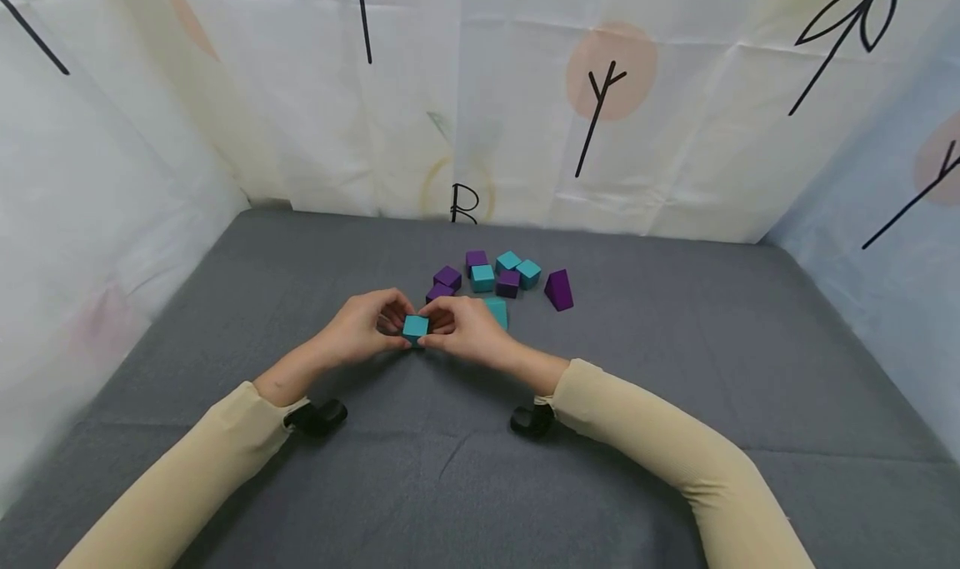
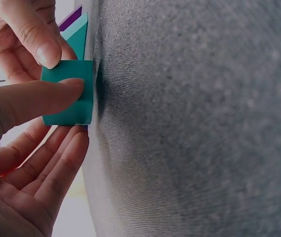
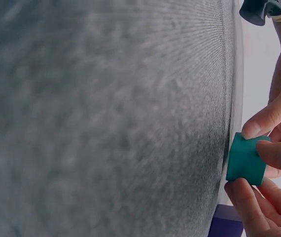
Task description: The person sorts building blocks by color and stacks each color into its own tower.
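A teal cube (image 1: 416, 327) sits between both hands, on or just above the grey cloth. My left hand (image 1: 358, 329) pinches it from the left; in the left wrist view its thumb (image 2: 42, 101) lies across one face of the cube (image 2: 74, 69), with the fingers along a side. My right hand (image 1: 474, 333) grips the same cube from the right, thumb at its near edge. In the right wrist view, fingertips of both hands touch the cube (image 3: 244, 163). Just behind the right hand is a teal block (image 1: 497, 309), partly hidden.
Beyond the hands, several cubes are clustered, among them a purple cube (image 1: 507, 283), a teal cube (image 1: 482, 278) and another purple cube (image 1: 447, 277). A purple wedge (image 1: 559, 291) stands to their right. Patterned cloth walls (image 1: 510, 136) enclose the grey table (image 1: 675, 327).
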`<action>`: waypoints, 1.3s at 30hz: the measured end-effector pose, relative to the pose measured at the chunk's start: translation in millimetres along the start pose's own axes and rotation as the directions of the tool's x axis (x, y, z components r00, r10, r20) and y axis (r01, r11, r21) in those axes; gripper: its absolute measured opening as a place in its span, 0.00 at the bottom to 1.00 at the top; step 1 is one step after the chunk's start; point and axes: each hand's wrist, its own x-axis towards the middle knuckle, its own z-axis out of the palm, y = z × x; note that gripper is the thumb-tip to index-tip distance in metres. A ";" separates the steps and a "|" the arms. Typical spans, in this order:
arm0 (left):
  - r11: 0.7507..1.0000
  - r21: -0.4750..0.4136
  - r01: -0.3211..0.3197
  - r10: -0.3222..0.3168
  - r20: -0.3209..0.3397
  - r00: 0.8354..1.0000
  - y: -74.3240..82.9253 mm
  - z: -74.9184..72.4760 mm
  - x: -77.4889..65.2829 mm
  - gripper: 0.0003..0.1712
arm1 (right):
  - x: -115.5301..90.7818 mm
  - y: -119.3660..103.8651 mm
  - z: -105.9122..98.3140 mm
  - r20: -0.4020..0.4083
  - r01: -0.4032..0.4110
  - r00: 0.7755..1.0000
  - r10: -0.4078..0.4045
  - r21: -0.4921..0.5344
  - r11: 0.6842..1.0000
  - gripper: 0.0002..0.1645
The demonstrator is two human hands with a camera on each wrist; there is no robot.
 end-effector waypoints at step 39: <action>0.993 -0.007 0.121 -0.120 0.066 0.991 -5.7 -2.2 5.8 0.17 | 2.6 14.8 -54.3 -0.174 -0.102 0.981 0.084 -0.098 0.990 0.20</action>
